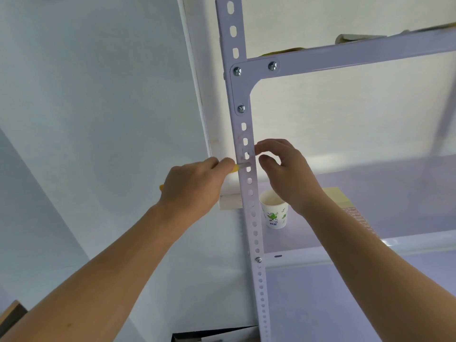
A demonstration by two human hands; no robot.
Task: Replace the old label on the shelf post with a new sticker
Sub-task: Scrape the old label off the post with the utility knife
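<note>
A white perforated shelf post (249,183) runs down the middle of the view. A pale, nearly clear label (247,154) lies on the post at hand height, hard to make out. My left hand (195,188) grips a yellow-handled knife (240,166), whose blade lies flat against the post just under the label. My right hand (283,169) is at the post's right edge, thumb and forefinger curled close to the label's edge; whether they pinch it is unclear.
A paper cup (275,211) with a green print stands on the shelf board (370,193) right behind the post. A yellowish box (338,196) lies behind my right wrist. A white wall is to the left. A dark box (214,335) sits low by the post's foot.
</note>
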